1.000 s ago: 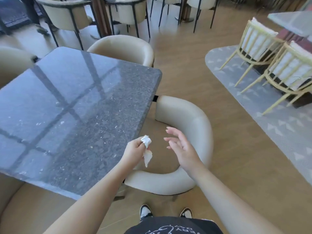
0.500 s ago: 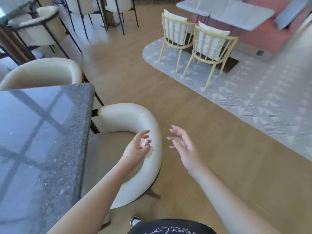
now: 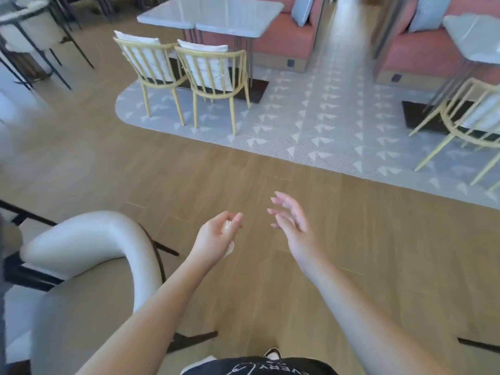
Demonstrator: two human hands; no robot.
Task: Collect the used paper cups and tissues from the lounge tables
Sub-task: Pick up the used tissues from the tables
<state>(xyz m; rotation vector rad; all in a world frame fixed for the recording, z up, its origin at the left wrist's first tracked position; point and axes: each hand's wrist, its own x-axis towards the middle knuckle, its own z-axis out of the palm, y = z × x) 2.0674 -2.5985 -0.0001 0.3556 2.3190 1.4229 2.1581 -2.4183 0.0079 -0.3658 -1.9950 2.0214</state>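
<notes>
The view has swung off the dark stone table, which filled the left side a second ago and is now out of frame — the person has turned toward the open wood floor (image 3: 270,266) and the patterned rug (image 3: 324,125) at twelve o'clock. The left hand (image 3: 216,236) curls its fingers and thumb round a crumpled tissue (image 3: 229,249), as it did a second ago; only a pale scrap shows below the palm and a bit between the fingertips. The right hand (image 3: 292,226) hangs beside it, fingers loosely spread and holding nothing, apart from the left.

A cream tub chair (image 3: 89,239) sits at eight o'clock, two yellow spindle chairs (image 3: 189,74) at eleven, tucked to a pale table (image 3: 211,17) whose visible top shows no cups or tissues. Another pale table (image 3: 473,36) stands at two o'clock.

My reading: one tissue is gathered and the person is heading for the next table or a bin — most of the collecting likely remains, with the free right hand ready for a cup.
</notes>
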